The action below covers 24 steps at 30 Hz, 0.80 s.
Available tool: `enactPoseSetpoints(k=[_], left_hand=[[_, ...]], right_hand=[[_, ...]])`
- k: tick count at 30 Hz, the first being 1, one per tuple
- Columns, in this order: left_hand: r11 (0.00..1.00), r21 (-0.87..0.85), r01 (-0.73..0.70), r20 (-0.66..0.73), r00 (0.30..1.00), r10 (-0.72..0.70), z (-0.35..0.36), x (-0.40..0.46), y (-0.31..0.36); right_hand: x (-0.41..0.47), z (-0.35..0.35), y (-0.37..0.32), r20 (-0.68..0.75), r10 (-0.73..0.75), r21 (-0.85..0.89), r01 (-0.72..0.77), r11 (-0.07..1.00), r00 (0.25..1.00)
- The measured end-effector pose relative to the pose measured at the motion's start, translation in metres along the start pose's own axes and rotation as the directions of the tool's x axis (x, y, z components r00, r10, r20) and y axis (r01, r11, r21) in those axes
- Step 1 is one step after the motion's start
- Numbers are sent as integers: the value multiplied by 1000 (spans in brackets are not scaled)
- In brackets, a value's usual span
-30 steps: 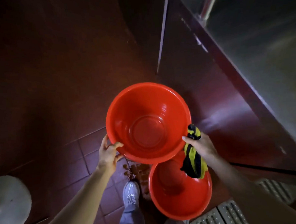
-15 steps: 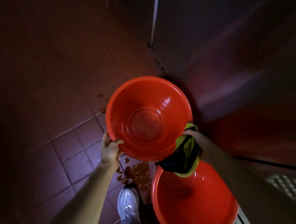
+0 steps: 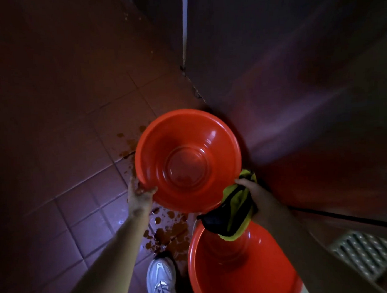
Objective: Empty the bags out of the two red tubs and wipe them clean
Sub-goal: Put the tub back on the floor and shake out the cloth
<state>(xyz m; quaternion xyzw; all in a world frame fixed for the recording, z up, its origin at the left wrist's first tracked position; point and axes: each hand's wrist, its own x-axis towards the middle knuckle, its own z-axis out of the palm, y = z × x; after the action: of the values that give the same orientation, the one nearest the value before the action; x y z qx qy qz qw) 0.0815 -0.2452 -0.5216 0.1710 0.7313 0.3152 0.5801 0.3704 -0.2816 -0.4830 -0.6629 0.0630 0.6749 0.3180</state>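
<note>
Two red tubs: upper tub gripped at its rim by left hand and right hand, yellow-black cloth pinched under right fingers; lower tub near right, above stained floor.

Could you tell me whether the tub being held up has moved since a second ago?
Yes. The held tub has come down toward the stained tiled floor, gripped by the left hand and right hand.

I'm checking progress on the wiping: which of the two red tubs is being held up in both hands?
The upper tub, gripped at its rim by the left hand and right hand. The lower tub sits untouched beneath the cloth.
</note>
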Motion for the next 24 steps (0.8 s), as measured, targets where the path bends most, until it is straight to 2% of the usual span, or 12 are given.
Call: enactPoseSetpoints(k=[1,3,5,7,10,13,16,20,22,24], left_hand=[[995,97,-12,-45,999,16,2,-14,12],[975,210,-71,-37,996,81,6,-55,39],[951,256,-173,80,984,157,13,-104,68],[930,267,-252,257,949,183,23,-162,103],[914,205,-350,545,817,190,41,-261,159],[913,178,-366,706,694,140,52,-349,205],[896,132,-424,691,688,224,58,-411,236],[836,87,-542,610,692,386,62,-482,266],[806,68,-589,567,687,454,67,-518,276],[756,55,-652,535,659,529,76,-551,281]], right_hand=[[-17,0,-4,0,-18,11,18,1000,1000],[-58,0,-11,7,-69,28,69,997,998],[-106,3,-21,0,-150,20,150,989,989],[-158,5,-33,1,-215,3,215,977,977],[-248,9,-54,20,-303,53,301,952,953],[-345,9,-73,74,-373,103,365,926,925],[-427,-1,-91,120,-432,119,419,900,894],[-513,-28,-102,145,-587,-32,597,802,796],[-546,-47,-102,167,-582,39,585,810,796],[-572,-69,-102,263,-542,91,539,837,798]])
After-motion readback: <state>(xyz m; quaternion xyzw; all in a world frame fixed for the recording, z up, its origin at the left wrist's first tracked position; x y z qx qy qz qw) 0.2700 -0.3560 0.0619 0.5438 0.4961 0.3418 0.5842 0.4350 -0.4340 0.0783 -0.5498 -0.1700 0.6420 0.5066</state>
